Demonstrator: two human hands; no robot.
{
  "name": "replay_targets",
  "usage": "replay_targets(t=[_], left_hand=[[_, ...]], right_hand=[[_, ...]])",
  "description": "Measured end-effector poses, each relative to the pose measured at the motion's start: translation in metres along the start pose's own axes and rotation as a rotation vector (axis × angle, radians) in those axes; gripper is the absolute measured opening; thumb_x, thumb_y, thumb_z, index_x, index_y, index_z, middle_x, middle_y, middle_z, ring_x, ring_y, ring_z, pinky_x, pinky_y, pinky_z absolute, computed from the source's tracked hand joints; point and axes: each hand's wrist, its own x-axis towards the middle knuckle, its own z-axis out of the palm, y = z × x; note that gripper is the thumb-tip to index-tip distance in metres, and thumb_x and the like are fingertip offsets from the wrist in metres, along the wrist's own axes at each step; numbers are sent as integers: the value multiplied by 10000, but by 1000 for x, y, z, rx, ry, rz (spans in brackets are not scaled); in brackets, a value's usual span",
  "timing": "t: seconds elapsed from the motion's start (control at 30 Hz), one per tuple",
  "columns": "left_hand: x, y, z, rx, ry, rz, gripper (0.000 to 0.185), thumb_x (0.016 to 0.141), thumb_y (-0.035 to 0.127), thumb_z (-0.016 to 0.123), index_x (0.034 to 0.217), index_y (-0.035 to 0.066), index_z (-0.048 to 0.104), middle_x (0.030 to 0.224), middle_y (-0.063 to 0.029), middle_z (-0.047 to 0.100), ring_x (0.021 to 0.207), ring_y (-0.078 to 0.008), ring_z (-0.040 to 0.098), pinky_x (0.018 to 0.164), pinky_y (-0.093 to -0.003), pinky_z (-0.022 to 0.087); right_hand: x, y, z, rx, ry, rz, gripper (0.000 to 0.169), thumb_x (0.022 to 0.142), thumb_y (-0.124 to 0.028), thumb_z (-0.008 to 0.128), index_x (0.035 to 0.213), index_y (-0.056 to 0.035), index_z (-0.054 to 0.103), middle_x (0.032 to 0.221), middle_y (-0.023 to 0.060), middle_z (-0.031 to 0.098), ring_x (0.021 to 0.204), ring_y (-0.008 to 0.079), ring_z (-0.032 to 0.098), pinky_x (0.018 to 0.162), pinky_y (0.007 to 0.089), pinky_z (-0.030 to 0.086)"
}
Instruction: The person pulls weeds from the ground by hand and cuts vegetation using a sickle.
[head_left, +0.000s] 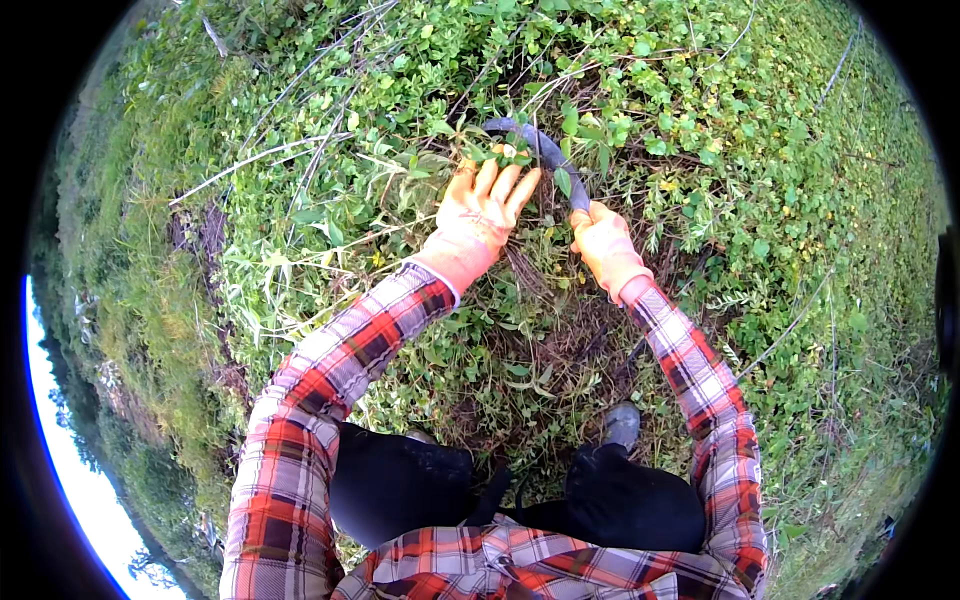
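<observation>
My right hand (604, 244), in an orange and pink work glove, grips one end of a dark, curved, sickle-like tool (553, 154). The tool arcs up and to the left, and its far end goes out of sight among leaves just beyond my left hand. My left hand (480, 206), gloved the same way, is spread with its fingers apart against leafy stems (409, 176) inside the curve. Whether any stem is caught by its fingertips is hidden by leaves. Below and between the hands lie dry roots or stems (529, 274).
Dense low green plants (675, 112) surround me, with thin dry sticks (259, 161) lying across them at the upper left. Flattened brown plant litter (555, 352) covers the ground before my legs. One grey boot (622, 425) shows at my right foot. Sky appears at the far left.
</observation>
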Motion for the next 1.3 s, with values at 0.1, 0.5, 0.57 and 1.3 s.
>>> replay_targets(t=[0.1,0.5,0.57,1.3], left_hand=[[28,-30,24,-196,-487,-323,1322,471,530,874,1493,113,147,1480,-106,324,1303,-290,402,1036,-402,371],[46,-28,6,-239,-558,-313,266,839,151,524,1037,108,697,1086,-110,686,1041,-255,650,872,-366,512],[29,-34,11,-252,-502,-269,231,828,144,520,957,111,709,1022,-107,701,1001,-257,661,850,-365,510],[-229,-96,-5,21,-990,-250,216,808,230,599,999,178,687,945,-60,714,889,-235,690,746,-375,530]], right_hand=[[-1,5,10,-8,2,-8,294,900,-319,500,984,-63,619,793,202,646,751,361,643,638,421,489],[15,-8,23,-368,44,-155,374,920,-335,439,1033,-17,600,869,237,657,821,382,652,743,461,512],[-27,35,30,-297,-10,-106,335,918,-329,481,1013,-21,570,814,261,640,789,422,637,697,475,503],[-66,26,-1,126,33,-76,187,900,-188,523,917,-45,642,632,41,564,534,127,519,508,297,419]])
